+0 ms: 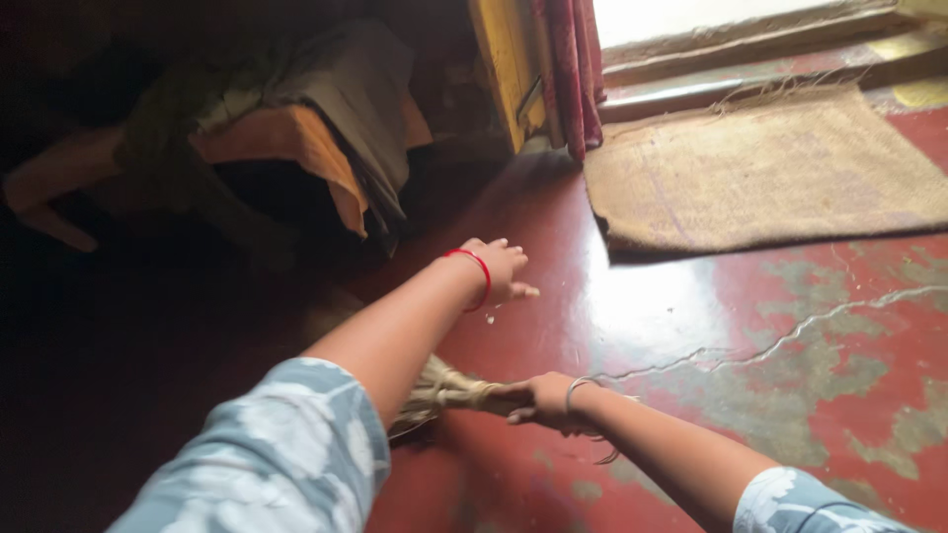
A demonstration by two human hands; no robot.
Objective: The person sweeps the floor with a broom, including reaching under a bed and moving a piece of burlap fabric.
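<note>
Broom (444, 390) of pale straw lay low over the red floor (553, 227), its bound neck gripped in our right hand (538, 400), which was closed around it just below our left forearm. We could not see the bristle end clearly; it ran off into the shadow under our left sleeve (286, 454).

Far left, we saw a dim heap of cloth (326, 109), grey and orange, draped over something dark, well apart from both hands. Next came our left hand (499, 268), stretched out ahead above the floor with a red bangle (479, 271) at the wrist; its fingers were loosely spread and it held nothing. Whether the fingertips touched the floor we could not tell.

Our right wrist carried a thin metal bangle (578, 387). Beyond the hands stood a yellow door frame (504, 69) with a dark red curtain (573, 74) hanging beside it. Right of that, a coarse jute mat (760, 168) lay flat before the bright threshold, near our left hand but not touching it. On the far right the floor was worn to greenish patches, with a pale crack (790, 336) running across them.
</note>
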